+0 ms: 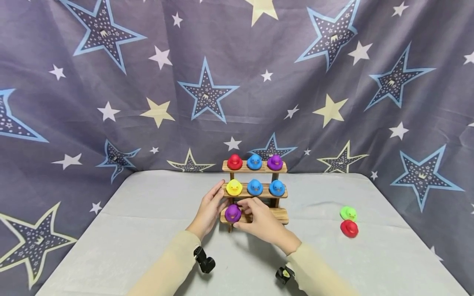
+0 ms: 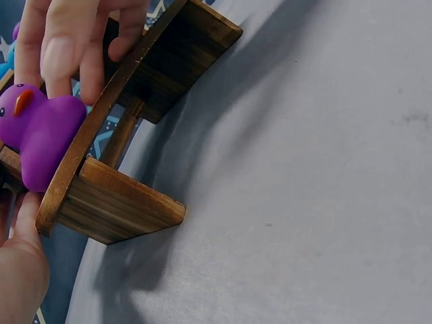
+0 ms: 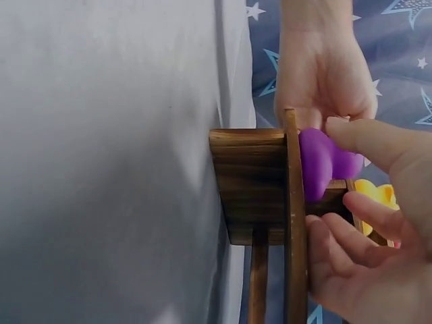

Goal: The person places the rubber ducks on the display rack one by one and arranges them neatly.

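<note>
A three-tier wooden stand [image 1: 279, 214] stands on the table. At the left end of its lowest tier sits a purple rubber duck [image 1: 233, 213]. My right hand [image 1: 261, 220] reaches in from the right, with thumb and index finger around that purple duck [image 3: 316, 165]; the other fingers are loosely bent beside it. Along the stand's left end lies my left hand [image 1: 209, 209], fingers fairly straight, touching the wood near the duck. The left wrist view shows the purple duck [image 2: 54, 135] upright on the board, its orange beak visible. The left fingertips are partly hidden.
The middle tier bears a yellow duck [image 1: 234, 187] and two blue ducks [image 1: 255, 187]. On top are a red duck [image 1: 235, 162], a blue duck [image 1: 254, 161] and a purple duck [image 1: 275, 162]. A green duck [image 1: 348, 213] and another red duck [image 1: 349, 228] lie to the right.
</note>
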A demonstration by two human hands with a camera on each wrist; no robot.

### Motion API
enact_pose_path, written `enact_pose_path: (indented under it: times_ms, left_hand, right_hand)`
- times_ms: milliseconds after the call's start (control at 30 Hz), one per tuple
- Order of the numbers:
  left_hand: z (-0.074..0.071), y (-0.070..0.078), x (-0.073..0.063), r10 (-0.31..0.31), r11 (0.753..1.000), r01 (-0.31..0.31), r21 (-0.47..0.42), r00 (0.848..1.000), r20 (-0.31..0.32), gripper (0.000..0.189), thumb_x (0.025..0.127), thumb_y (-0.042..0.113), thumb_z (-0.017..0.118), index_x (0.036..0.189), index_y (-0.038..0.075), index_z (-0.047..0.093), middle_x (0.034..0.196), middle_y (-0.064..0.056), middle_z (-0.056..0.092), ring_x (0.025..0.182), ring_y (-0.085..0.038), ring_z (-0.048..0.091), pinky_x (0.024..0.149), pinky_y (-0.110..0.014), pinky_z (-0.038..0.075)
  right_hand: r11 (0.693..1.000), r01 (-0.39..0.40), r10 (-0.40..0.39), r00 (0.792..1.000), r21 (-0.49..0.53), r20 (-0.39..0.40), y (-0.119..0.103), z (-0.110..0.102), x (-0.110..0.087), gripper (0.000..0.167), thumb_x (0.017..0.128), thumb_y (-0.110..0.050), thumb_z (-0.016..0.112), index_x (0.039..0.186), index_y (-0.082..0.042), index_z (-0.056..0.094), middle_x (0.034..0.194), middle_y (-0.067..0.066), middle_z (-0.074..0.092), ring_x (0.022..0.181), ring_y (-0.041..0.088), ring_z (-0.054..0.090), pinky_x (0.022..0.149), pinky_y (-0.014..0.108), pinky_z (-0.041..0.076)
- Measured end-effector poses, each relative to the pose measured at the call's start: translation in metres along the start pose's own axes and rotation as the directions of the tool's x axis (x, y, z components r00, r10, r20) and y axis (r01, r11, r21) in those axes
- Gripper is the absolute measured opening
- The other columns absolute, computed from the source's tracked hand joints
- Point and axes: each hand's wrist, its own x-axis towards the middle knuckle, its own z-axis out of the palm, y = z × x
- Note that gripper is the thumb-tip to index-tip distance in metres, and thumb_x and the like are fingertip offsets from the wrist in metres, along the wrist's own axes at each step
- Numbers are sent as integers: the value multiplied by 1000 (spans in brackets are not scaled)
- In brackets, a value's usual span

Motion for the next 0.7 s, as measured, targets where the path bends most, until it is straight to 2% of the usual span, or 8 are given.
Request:
enact_pose_path:
  times_ms: [300, 467, 700]
  left_hand:
    - [2, 0, -1, -9, 1000, 9, 22, 1000, -12, 52, 109, 14, 42, 157, 1, 27, 163, -19, 20, 144, -37, 30, 117, -42, 34]
    - [2, 1, -1, -10, 1000, 10, 21, 1000, -18, 52, 108, 13, 42, 157, 2, 28, 163, -18, 19, 145, -36, 29, 117, -41, 35]
    - [2, 1, -1, -13, 1000, 13, 6, 1000, -27, 51, 108, 13, 42, 157, 3, 29, 164, -16, 18, 146, -35, 28, 117, -41, 34]
  right_hand:
    - [1000, -6, 7, 1000, 28, -7, 6, -16, -16, 51, 86, -23, 82, 129, -5, 61, 115, 11, 61, 101, 20, 64, 81, 32, 60]
    - [1000, -23, 23, 1000, 16, -8, 11, -27, -27, 46, 87, -22, 81, 127, -5, 62, 110, 8, 61, 99, 22, 64, 83, 32, 60]
    - [1000, -12, 11, 999, -13, -39, 22, -46, -41, 45, 86, -17, 81, 125, -4, 62, 113, 10, 63, 97, 25, 66, 84, 33, 61]
